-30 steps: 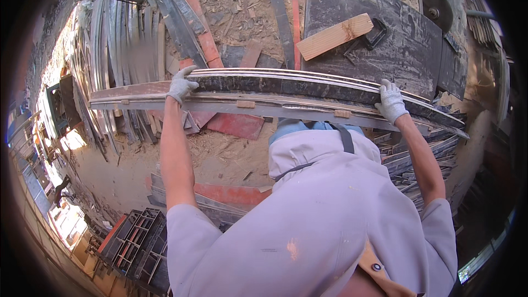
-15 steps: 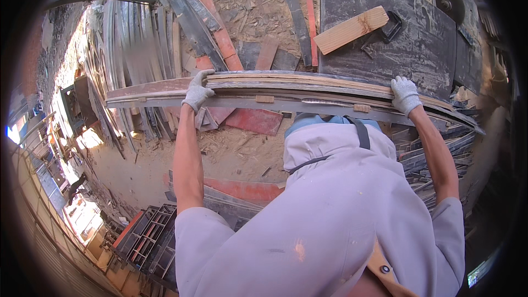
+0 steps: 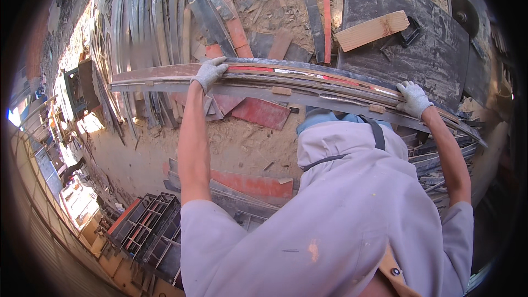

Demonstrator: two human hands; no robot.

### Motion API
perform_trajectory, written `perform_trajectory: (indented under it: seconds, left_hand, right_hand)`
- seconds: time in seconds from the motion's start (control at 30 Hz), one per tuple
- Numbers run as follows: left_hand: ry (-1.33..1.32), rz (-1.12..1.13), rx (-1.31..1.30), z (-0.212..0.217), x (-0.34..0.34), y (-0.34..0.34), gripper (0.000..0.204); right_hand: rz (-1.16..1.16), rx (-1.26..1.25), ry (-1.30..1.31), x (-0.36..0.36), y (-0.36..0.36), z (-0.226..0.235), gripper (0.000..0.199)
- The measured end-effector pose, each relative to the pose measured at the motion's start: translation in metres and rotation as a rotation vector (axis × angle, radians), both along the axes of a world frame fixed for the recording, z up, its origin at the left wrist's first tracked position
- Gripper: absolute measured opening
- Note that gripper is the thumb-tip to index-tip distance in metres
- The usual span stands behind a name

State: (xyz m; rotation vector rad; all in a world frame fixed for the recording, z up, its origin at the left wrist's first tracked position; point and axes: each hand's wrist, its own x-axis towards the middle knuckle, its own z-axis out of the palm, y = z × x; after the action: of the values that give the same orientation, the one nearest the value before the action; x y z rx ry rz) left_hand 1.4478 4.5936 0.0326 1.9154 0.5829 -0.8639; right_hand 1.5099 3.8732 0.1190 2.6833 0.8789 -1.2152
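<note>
A bundle of long, thin plywood strips (image 3: pixel 324 78) lies across in front of me, on a long grey rail (image 3: pixel 308 101) with small wooden blocks (image 3: pixel 281 91) along it. The strips are slightly fanned, with red and white faces showing between their edges. My left hand (image 3: pixel 209 72), in a pale grey work glove, is closed over the bundle left of its middle. Toward the right end, my gloved right hand (image 3: pixel 414 99) grips the same strips, fingers over their far edge. Both palms' undersides are hidden.
Beyond the strips, a dark worktable (image 3: pixel 423 49) bears a short timber block (image 3: pixel 373 31) beside a dark fitting. A round blade-like disc (image 3: pixel 465 16) stands at the far right. Long offcuts (image 3: pixel 140 27) are piled at left; red board pieces (image 3: pixel 261 114) lie on the dusty ground.
Both hands stay on the bundle, the left one a little farther forward. The strips have spread apart, exposing red and white faces. The whole view has shifted slightly.
</note>
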Motion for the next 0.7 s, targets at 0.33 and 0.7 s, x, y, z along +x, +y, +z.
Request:
perform_trajectory:
  seconds: [0.33, 0.7]
  left_hand:
    - [0.000, -0.012, -0.024, 0.015, 0.001, -0.011, 0.085]
    - [-0.008, -0.033, -0.014, 0.019, 0.004, -0.012, 0.083]
  right_hand:
    - [-0.104, -0.017, 0.044, -0.003, 0.009, -0.002, 0.078]
    - [-0.046, 0.002, -0.022, -0.009, 0.005, -0.017, 0.081]
